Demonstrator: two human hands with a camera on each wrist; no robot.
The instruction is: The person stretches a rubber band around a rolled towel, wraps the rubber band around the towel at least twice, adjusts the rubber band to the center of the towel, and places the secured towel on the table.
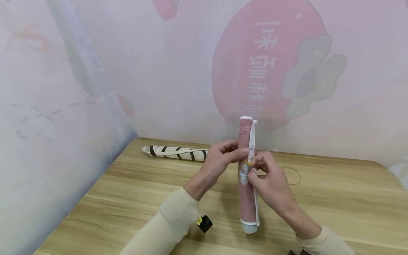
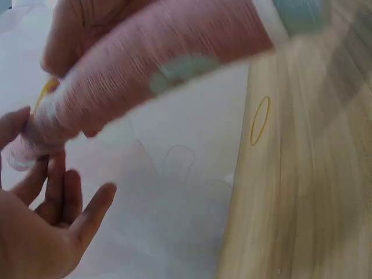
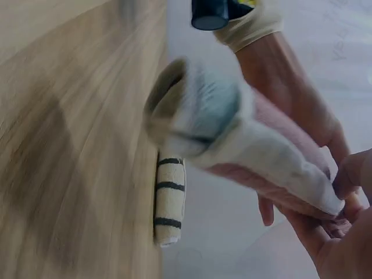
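Note:
A pink rolled cloth (image 1: 247, 198) with white edging stands almost upright above the wooden table (image 1: 127, 198), held between both hands. My left hand (image 1: 237, 154) grips it from the left near the middle, fingertips on the roll. My right hand (image 1: 255, 168) pinches a yellow rubber band (image 1: 248, 163) against the roll at the same height. In the left wrist view the roll (image 2: 157, 52) is blurred and the band (image 2: 46, 90) shows beside my right hand's fingers. The right wrist view looks at the roll's lower end (image 3: 197, 110).
A rolled cream cloth with dark stripes (image 1: 175, 153) lies at the back of the table by the wall, also in the right wrist view (image 3: 170, 203). A loose rubber band (image 1: 299, 176) lies on the table right of my hands. A printed pink backdrop (image 1: 159, 71) closes off the back and left.

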